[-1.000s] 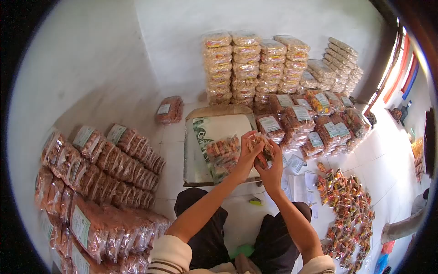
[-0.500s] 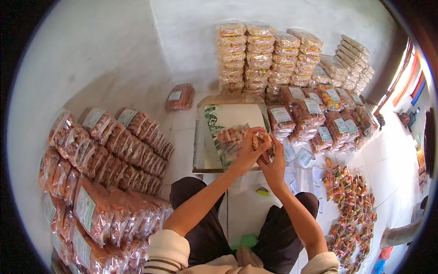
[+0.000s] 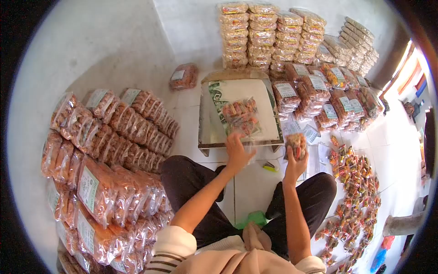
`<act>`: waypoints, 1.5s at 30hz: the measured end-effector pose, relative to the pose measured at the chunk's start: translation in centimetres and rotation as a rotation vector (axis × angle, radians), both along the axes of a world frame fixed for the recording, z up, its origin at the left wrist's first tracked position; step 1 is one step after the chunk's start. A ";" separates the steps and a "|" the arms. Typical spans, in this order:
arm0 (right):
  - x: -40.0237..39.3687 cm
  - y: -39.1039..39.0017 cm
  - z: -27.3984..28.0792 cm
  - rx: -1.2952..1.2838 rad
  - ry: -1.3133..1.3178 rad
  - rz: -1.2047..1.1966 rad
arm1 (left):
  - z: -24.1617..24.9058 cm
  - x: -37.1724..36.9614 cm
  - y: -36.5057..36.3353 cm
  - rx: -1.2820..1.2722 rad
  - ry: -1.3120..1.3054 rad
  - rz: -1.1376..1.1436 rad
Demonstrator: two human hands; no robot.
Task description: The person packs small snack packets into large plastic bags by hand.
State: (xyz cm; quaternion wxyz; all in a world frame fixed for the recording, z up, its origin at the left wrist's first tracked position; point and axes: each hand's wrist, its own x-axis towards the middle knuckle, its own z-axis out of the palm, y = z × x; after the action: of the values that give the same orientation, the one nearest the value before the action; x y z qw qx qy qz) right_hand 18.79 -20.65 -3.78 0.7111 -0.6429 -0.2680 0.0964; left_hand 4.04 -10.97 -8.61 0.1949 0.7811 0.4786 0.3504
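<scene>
The person's right hand holds a small packet upright beside the near right corner of a low counter, with the grip closed around its lower part. The left hand is at the counter's near edge, just below a clear bag. Its fingers look loosely spread, but they are blurred, and I cannot tell whether the grip pinches the bag's loose plastic.

The clear bag, with colourful small packs showing inside, lies on a white sheet with green print along its left side. The two hands are well apart.

Sheets of paper lie on the floor to the right of the held packet, and farther right spreads a pile of small colourful packs. Labelled brown bags are heaped just right of the counter. Behind it stand tall stacks of pale bags. On the left, more brown bags are stacked in rows, and a single brown bag lies near the wall.
</scene>
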 end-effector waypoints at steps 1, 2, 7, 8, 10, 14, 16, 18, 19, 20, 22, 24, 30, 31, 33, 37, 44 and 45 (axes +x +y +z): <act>-0.2 -0.8 -1.4 -0.024 0.103 -0.016 | -0.5 -0.1 -1.6 -0.003 -0.004 -0.001; -0.3 -1.6 -2.7 -0.048 0.204 -0.032 | -0.9 -0.1 -3.1 0.006 0.129 0.016; -4.9 -4.9 -8.3 -0.069 0.478 0.023 | -4.7 -0.2 -4.2 0.226 0.387 0.038; -5.6 -5.3 -9.5 -0.135 0.492 0.040 | -5.0 -0.2 -3.9 0.254 0.387 0.035; -6.7 -5.9 -10.8 -0.279 0.527 0.056 | -5.7 -0.1 -3.0 0.285 0.390 0.021; -8.1 -5.7 -10.9 -0.382 0.593 0.108 | -5.5 0.5 -2.5 0.210 0.197 0.009; -8.2 -4.9 -9.5 -0.313 0.583 0.164 | -4.5 0.8 -2.3 0.174 0.119 0.014; -7.8 -3.6 -7.2 -0.235 0.616 0.273 | -3.9 1.0 -2.1 0.145 -0.019 -0.030; -7.5 -2.7 -7.4 -0.238 0.618 0.278 | -3.9 1.1 -1.9 0.144 -0.016 -0.025; -7.1 -1.8 -7.8 -0.311 0.504 0.303 | -3.8 1.3 -1.8 0.130 -0.080 -0.041; -6.8 -0.2 -8.2 -0.379 0.388 0.333 | -3.8 1.3 -1.5 0.120 -0.144 -0.053; -6.6 1.2 -8.3 -0.389 0.100 0.288 | -3.8 1.3 -1.2 0.040 -0.170 -0.118; -5.8 5.2 -9.7 -0.147 0.040 0.380 | -3.2 0.2 -1.1 0.127 -0.070 -0.251; -5.8 5.8 -10.1 -0.146 0.039 0.386 | -3.0 0.1 -1.2 0.128 -0.069 -0.244; -6.0 6.9 -10.8 -0.051 0.069 0.423 | -2.8 0.2 -0.7 0.153 -0.329 -0.136; -6.5 8.1 -9.5 -0.197 0.039 0.493 | -7.0 1.5 5.8 -0.295 -0.817 0.384; -7.9 12.8 -8.7 -0.202 0.121 0.507 | -5.4 1.9 8.1 -0.861 -0.788 0.230; -8.1 13.6 -9.3 -0.179 0.153 0.437 | -5.9 2.4 7.7 -0.766 -0.807 0.202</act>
State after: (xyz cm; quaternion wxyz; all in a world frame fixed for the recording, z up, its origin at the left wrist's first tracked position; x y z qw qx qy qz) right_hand 10.67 -7.02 -13.11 0.6319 -0.6207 -0.3365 0.3199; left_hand 6.39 -3.23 -14.54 0.5974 0.4090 0.5317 0.4394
